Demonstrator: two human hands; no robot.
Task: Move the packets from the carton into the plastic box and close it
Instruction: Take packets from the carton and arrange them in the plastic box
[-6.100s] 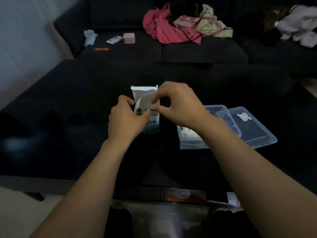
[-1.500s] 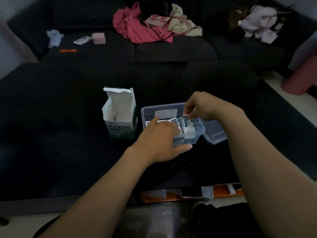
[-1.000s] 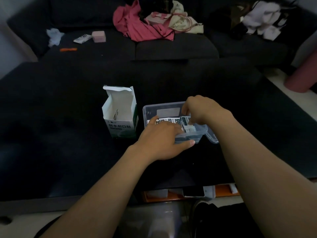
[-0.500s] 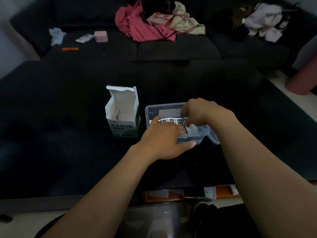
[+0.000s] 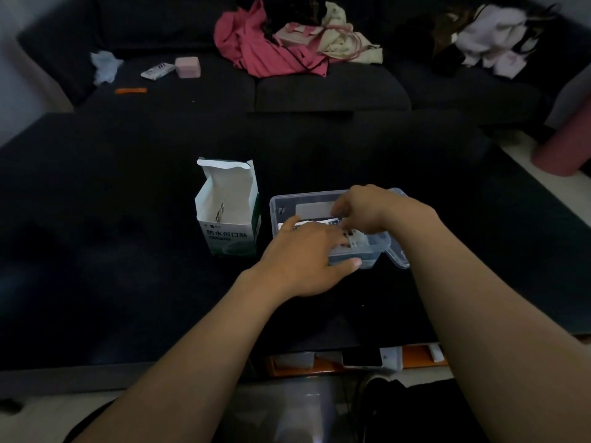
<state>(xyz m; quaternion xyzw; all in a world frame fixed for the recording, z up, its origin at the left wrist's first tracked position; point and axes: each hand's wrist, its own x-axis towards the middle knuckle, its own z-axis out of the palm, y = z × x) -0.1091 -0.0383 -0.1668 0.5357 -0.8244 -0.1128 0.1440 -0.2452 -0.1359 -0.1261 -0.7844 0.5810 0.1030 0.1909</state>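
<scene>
The white and green carton (image 5: 227,233) stands open on the dark table, with one packet (image 5: 220,212) showing inside. Right of it sits the clear plastic box (image 5: 277,204), uncovered, with a row of packets (image 5: 315,222) in it. My left hand (image 5: 303,255) holds the box's near wall, its thumb along the outside and its fingers over the rim onto the packets. My right hand (image 5: 364,204) reaches in from the right, fingers curled down on the packets' right end. The clear lid (image 5: 399,255) lies against the box's right side, partly hidden by my right wrist.
A dark sofa (image 5: 332,91) runs along the far edge of the table, with pink clothing (image 5: 256,49), a pink block (image 5: 188,67) and other small items on it. A pink cylinder (image 5: 566,145) stands on the floor at right. Papers and a phone (image 5: 361,358) lie under the table's near edge.
Six seconds ago both hands were at the carton's flap; now they are at the box. Over the last second the right hand has pushed the packets lower into the box. The left hand stayed.
</scene>
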